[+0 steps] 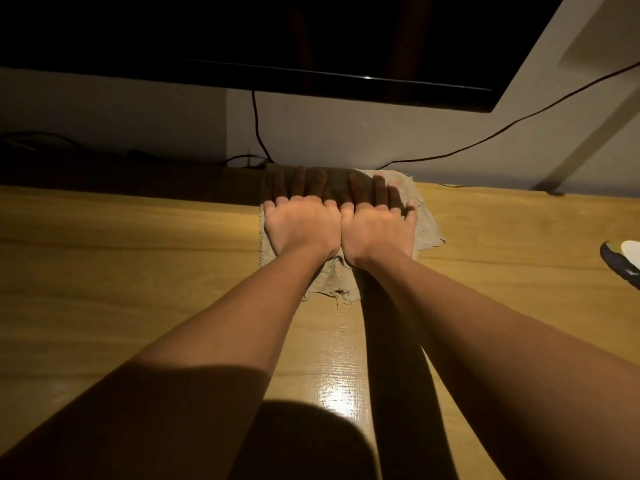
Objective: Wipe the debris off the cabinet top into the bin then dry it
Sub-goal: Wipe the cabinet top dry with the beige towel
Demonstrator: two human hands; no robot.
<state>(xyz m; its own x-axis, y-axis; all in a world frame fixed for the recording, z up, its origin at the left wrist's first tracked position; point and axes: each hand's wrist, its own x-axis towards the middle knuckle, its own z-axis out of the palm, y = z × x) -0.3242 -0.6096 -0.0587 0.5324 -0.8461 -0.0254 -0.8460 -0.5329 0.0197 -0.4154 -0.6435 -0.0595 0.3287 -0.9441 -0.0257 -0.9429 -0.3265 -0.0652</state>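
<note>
A frayed beige cloth (427, 221) lies flat on the yellow wooden cabinet top (138, 271), near its back edge by the wall. My left hand (301, 220) and my right hand (379, 225) press down on the cloth side by side, thumbs touching, fingers straight and pointing toward the wall. The fingertips reach into the shadow under the television. No debris or bin shows in this view.
A black television (311, 46) hangs low over the back of the cabinet. Black cables (258, 133) run down the wall behind the cloth and off to the right. A dark blue and white object (623, 261) lies at the right edge.
</note>
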